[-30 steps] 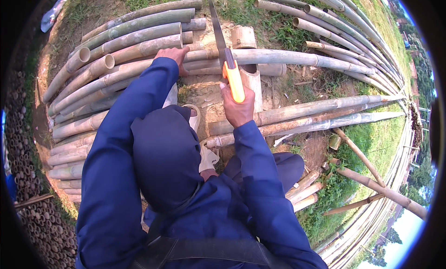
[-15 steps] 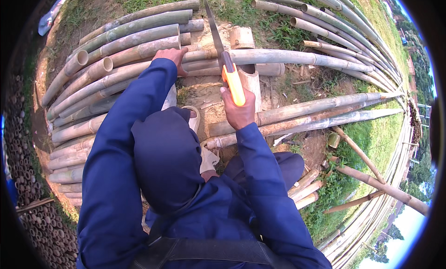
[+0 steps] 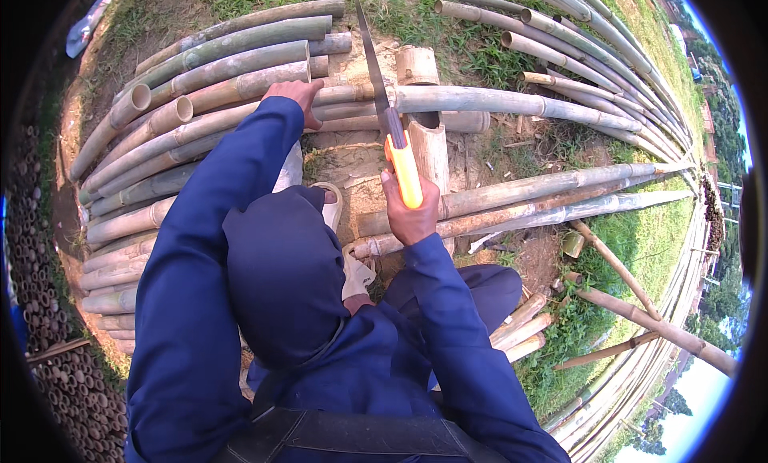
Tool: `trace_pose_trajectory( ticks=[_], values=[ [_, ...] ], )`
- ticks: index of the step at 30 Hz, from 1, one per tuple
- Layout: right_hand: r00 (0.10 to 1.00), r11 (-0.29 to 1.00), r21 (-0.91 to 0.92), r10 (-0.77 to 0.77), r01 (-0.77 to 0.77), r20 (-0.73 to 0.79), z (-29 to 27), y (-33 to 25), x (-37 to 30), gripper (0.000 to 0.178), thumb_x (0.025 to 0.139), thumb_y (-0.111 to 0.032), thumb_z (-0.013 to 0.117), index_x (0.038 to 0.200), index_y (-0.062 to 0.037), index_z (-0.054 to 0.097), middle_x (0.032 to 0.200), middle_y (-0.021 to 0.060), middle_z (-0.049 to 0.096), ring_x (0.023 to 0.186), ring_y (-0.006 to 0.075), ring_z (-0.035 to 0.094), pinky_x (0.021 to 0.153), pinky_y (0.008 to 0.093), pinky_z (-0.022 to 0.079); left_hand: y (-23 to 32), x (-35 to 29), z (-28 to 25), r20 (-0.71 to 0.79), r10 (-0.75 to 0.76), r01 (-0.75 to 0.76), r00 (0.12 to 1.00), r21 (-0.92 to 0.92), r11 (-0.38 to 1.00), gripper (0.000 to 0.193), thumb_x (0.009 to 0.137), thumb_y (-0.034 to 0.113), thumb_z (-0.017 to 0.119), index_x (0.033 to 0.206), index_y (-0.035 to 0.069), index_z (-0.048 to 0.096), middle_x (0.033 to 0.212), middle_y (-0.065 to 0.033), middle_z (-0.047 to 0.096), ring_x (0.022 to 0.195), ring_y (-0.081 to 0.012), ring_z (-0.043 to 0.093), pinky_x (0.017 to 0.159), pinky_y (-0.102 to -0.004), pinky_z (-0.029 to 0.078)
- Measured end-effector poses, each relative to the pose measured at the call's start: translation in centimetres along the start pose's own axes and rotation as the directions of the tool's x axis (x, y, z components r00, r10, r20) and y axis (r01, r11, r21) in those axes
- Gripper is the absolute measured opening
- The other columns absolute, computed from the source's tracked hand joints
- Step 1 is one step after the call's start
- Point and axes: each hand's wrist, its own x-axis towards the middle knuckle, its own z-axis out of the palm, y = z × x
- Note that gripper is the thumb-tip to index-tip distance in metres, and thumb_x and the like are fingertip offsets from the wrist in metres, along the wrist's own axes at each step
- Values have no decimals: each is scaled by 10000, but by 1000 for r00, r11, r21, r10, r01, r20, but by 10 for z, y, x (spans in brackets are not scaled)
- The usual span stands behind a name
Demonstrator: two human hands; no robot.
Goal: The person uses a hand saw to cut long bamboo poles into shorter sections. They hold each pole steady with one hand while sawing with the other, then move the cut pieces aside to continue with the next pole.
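Head cam: right hand [image 3: 410, 215] was clamped round the saw's orange handle [image 3: 404, 169], blade [image 3: 373, 63] running away from the person, square across the long bamboo pole [image 3: 480, 101] lying left-right. Left hand [image 3: 294, 95] pressed down on that pole, just left of the blade.

Handsaw [image 3: 384, 103] across bamboo pole [image 3: 496, 103]

saw handle [image 3: 406, 169]: orange plastic, smooth, slight sheen; gripped in the right hand [image 3: 410, 215].
saw blade [image 3: 370, 51]: thin grey metal, matt.
bamboo pole [image 3: 480, 101]: pale grey-green, smooth dry skin, dusty; left hand [image 3: 294, 95] rests on it.
stacked poles [image 3: 160, 119]: same bamboo, hollow cut ends, matt.
sleeves [image 3: 208, 223]: dark blue cloth, matt, creased.
ground [image 3: 352, 155]: bare sandy earth, rough, with grass patches.
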Motion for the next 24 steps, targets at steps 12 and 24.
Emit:
trace_pose_trajectory(
  ticks=[12, 24],
  values=[
    [1000, 990, 138, 13, -10, -20, 8, 8, 5, 177, 930, -119, 738, 875, 30, 659, 665, 31, 595, 604, 95, 521, 561, 300, 439, 5, 0, 7, -61, -50, 50, 997, -3, 999, 881, 890, 834, 406, 1349, 106, 594, 972, -217, 742, 972, -392, 712, 872, -504, 553],
    [984, 979, 99, 174, -176, 25, -24, -23, -84, 183, 929, -54, 713, 1069, 62, 691, 821, 69, 691, 731, 97, 600, 694, 278, 514, 2, -11, 12, -119, -38, 38, 992, 1, 999, 850, 902, 833, 376, 1229, 90, 628, 977, -193, 747, 960, -350, 724, 856, -503, 555]
  ],
)
